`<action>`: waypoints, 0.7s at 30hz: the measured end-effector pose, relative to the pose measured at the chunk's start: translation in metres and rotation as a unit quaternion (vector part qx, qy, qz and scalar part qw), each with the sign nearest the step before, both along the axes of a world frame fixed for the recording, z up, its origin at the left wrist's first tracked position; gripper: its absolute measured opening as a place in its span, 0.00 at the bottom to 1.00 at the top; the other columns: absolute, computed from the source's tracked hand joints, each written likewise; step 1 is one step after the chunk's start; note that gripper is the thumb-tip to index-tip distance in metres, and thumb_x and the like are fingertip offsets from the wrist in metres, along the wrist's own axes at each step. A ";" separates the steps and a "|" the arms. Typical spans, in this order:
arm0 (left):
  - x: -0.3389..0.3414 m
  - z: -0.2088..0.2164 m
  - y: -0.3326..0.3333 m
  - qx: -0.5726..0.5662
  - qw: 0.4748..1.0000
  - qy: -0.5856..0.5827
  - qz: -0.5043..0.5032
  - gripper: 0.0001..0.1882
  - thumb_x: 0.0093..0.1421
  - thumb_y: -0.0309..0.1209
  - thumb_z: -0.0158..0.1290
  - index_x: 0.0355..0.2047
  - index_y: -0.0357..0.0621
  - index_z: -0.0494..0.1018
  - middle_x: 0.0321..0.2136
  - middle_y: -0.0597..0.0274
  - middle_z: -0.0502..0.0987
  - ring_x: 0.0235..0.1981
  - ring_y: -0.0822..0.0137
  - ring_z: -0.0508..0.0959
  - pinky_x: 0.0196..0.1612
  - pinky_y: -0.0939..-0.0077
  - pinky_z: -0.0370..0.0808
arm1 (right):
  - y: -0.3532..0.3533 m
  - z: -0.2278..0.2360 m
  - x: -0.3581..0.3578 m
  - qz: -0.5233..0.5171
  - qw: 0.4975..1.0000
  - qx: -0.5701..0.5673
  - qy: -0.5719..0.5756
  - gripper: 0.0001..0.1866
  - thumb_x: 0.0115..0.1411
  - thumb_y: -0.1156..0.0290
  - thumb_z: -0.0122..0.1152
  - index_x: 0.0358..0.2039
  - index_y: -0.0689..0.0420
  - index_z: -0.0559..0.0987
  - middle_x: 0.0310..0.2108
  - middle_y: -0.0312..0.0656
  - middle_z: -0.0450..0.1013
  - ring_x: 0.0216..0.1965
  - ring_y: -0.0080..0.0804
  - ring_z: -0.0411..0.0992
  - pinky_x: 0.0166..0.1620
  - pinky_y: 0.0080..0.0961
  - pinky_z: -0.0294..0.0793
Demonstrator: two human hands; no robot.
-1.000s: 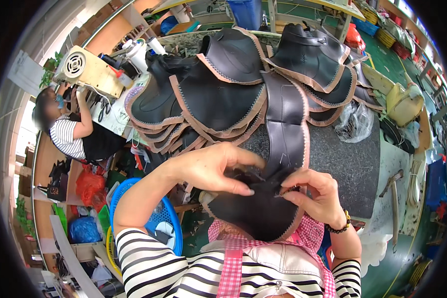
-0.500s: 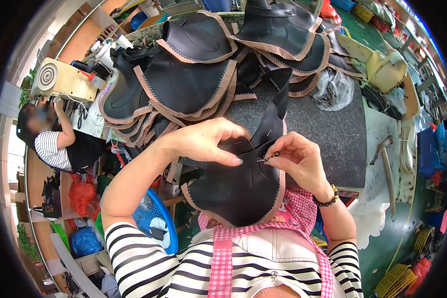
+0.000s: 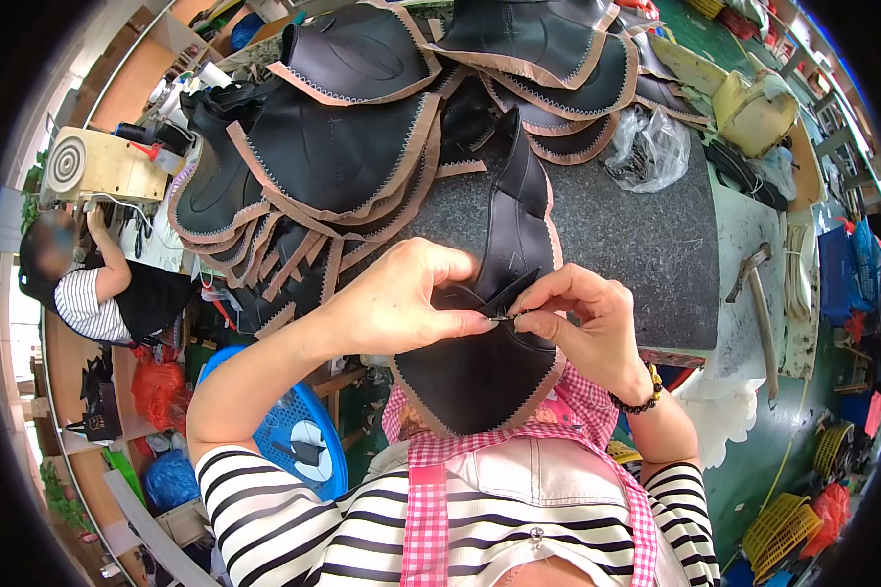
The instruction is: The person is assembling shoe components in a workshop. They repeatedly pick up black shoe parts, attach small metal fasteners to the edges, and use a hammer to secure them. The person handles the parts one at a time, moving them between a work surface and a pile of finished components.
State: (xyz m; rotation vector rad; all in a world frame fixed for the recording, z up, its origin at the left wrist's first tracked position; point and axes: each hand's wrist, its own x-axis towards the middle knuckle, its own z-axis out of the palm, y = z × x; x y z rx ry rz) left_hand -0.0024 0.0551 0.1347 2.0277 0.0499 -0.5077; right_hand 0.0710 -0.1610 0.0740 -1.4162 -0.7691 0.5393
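Has just brought the thumb of the left hand rightward to the small thin item in the narrow pinch of the right hand, so now working two-handed midway along the black leather piece, reaching from near the apron out over the speckled slab. Cannot tell the left hold behind. Left to right, see a beige machine, stacked leather pieces, clear bag, hammer.

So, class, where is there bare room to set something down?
On the dark mat, between the right hand, the clear plastic bag and the hammer. Stacked black pieces crowd the far and left sides.
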 end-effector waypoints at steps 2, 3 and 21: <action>-0.002 -0.001 -0.003 -0.013 1.000 -0.010 0.012 0.12 0.52 0.27 0.64 0.36 0.35 0.79 0.29 0.65 0.81 0.33 0.80 0.75 0.41 0.79 0.72 | -0.002 -0.001 -0.003 -0.009 1.000 -0.011 0.022 0.07 0.53 0.83 0.66 0.33 0.64 0.78 0.29 0.38 0.78 0.30 0.21 0.77 0.35 0.17 0.76; -0.004 -0.002 -0.005 -0.020 0.999 -0.011 0.025 0.12 0.52 0.26 0.64 0.36 0.35 0.79 0.28 0.65 0.81 0.33 0.80 0.75 0.41 0.79 0.73 | -0.002 0.001 -0.005 -0.014 0.999 -0.019 0.037 0.07 0.53 0.82 0.66 0.33 0.64 0.78 0.29 0.38 0.78 0.29 0.20 0.77 0.34 0.17 0.76; -0.026 -0.016 -0.028 -0.075 0.987 -0.114 0.084 0.12 0.48 0.23 0.67 0.33 0.34 0.80 0.25 0.61 0.82 0.26 0.81 0.76 0.29 0.82 0.73 | -0.014 0.007 -0.024 -0.056 0.996 -0.045 0.058 0.10 0.52 0.84 0.67 0.34 0.65 0.77 0.29 0.41 0.79 0.34 0.26 0.80 0.36 0.17 0.78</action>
